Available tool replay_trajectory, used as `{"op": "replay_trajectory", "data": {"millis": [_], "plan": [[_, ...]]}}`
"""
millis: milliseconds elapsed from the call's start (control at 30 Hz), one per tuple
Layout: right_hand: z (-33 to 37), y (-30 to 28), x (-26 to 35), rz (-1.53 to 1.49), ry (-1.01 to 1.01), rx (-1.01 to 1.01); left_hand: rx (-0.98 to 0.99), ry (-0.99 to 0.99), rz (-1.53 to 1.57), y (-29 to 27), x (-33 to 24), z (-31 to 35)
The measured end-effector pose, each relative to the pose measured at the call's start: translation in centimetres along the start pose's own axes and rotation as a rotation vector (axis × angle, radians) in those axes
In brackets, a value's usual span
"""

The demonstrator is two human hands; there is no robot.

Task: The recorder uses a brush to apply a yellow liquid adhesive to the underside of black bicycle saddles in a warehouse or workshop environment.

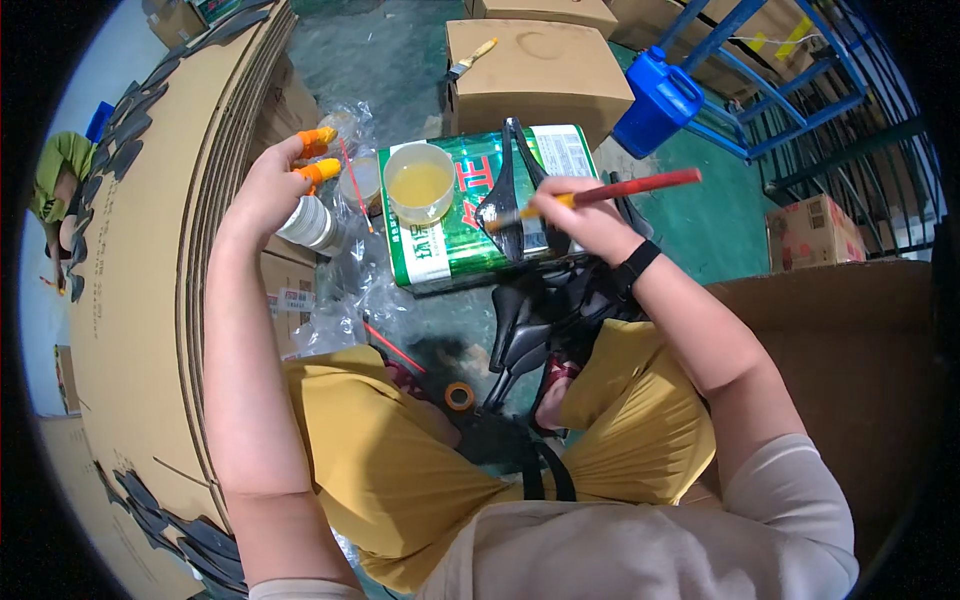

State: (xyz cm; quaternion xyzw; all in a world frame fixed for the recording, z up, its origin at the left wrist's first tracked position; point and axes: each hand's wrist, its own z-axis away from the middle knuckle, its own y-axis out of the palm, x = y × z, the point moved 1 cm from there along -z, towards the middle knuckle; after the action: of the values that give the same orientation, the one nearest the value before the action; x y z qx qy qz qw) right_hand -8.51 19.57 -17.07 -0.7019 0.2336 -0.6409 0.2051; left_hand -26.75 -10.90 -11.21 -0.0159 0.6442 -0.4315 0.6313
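My left hand is raised over the left side with thumb and fingers apart, holding nothing. Orange covers sit on its fingertips. Close beneath it stands a white bottle. My right hand grips a paintbrush with a red and yellow handle. The bristles touch the wide end of a black saddle-shaped shell, probably a bicycle saddle. That shell lies on a green and white printed can. A white cup of yellowish liquid stands on the can, left of the shell.
Several black saddle-like pieces lie below the can, near a roll of orange tape. Clear plastic lies left. Beyond are a cardboard box bearing another brush and a blue jerrycan. Tall cardboard borders the left.
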Motion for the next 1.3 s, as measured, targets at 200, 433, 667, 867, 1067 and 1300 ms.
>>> {"op": "replay_trajectory", "data": {"millis": [200, 433, 667, 867, 1067, 1300], "plan": [[0.9, 0.2, -1.2, 0.035, -0.028, 0.183, -0.003, 0.023, 0.025, 0.2, 0.9, -0.3], [1.7, -1.4, -0.5, -0.14, 0.092, 0.047, 0.026, 0.009, 0.022, 0.4, -0.2, 0.1], [2.2, -1.4, -0.9, -0.094, 0.031, 0.217, 0.03, -0.002, 0.013, 0.3, -0.4, 0.1], [0.0, -1.3, -1.3, -0.077, 0.055, -0.144, 0.035, 0.012, 0.018, 0.4, 0.1, -0.3], [1.6, -1.5, -1.9, -0.094, 0.121, 0.198, 0.039, 0.003, 0.013, 0.1, 0.7, -0.4], [1.8, -1.6, -1.7, -0.095, 0.138, -0.011, 0.067, 0.039, 0.02, 0.6, 0.8, -0.8]]}}
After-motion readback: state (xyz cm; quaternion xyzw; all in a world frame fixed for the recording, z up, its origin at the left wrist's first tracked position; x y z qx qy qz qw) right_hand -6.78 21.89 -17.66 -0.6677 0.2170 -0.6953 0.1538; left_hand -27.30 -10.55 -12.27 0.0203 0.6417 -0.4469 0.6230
